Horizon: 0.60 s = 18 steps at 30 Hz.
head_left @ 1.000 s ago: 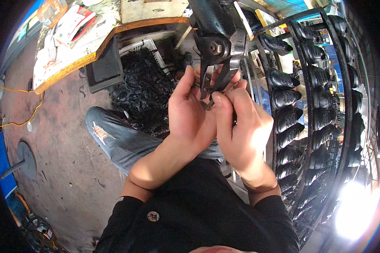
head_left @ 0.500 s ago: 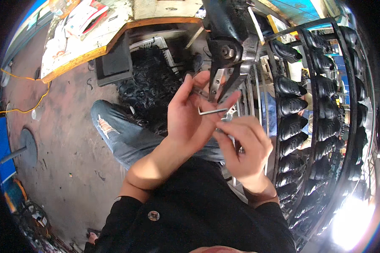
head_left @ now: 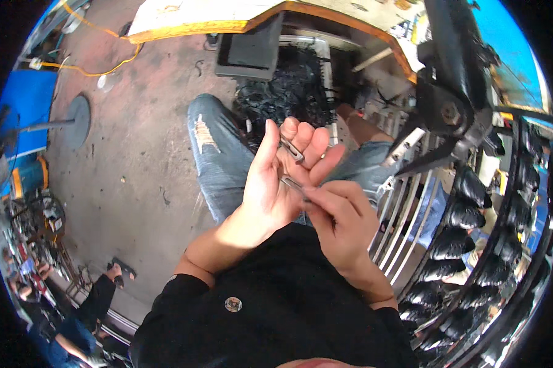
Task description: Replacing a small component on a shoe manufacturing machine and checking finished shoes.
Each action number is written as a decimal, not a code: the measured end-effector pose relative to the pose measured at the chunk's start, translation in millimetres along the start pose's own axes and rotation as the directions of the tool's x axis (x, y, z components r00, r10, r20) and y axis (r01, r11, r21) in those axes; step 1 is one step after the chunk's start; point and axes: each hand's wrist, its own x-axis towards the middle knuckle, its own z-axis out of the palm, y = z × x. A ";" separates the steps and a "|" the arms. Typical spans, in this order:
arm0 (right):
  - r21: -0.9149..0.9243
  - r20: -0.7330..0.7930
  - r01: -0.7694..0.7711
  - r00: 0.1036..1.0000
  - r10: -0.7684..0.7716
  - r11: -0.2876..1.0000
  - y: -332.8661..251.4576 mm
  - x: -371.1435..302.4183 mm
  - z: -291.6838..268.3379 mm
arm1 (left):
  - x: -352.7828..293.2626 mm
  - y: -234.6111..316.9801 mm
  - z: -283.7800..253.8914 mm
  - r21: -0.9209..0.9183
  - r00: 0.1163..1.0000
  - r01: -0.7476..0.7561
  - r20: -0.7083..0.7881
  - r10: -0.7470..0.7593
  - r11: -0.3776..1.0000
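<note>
My left hand (head_left: 273, 175) is palm up with its fingers loosely curled. A small slotted metal piece (head_left: 292, 149) lies across its fingers. Over that palm, my right hand (head_left: 344, 221) pinches a second slotted metal strip (head_left: 293, 183) between thumb and fingertips, its free end pointing at the left palm. The inner part of that strip is covered by my right fingers. Beyond my hands, to the right, stands a black machine arm (head_left: 451, 110) with a bright metal plate (head_left: 404, 147) at its lower end, apart from both hands.
A rack of black shoes (head_left: 466, 214) curves down the right side. Ahead are a worktable with a wooden edge (head_left: 190, 29), a dark tray (head_left: 247, 52) and a crate of black scraps (head_left: 292, 80). A round-based stand (head_left: 80, 121) and a yellow cord (head_left: 99, 74) are left. Another person (head_left: 95, 300) is lower left.
My view has swung, so the machine arm now appears farther right. Both hands are away from its plate. The L-shaped hex key seen across my left hand no longer shows.
</note>
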 end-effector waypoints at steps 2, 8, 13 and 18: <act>0.042 0.029 0.134 0.990 -0.135 0.990 -5.8 9.6 0.0 | -0.2 3.9 6.0 -0.014 0.998 0.008 0.068 -0.007 1.000; 0.051 0.095 0.380 0.919 -0.383 0.924 -22.1 34.1 1.8 | -1.6 4.1 16.5 -0.183 0.960 0.164 0.255 -0.115 0.969; 0.089 0.113 0.336 0.932 -0.345 0.937 -20.8 41.5 -3.0 | -5.7 3.4 19.4 -0.183 0.977 0.077 0.210 -0.037 0.980; 0.073 0.082 0.367 0.924 -0.372 0.927 -14.9 43.4 -5.3 | -7.1 -0.8 23.7 -0.070 0.971 0.021 0.239 -0.004 0.997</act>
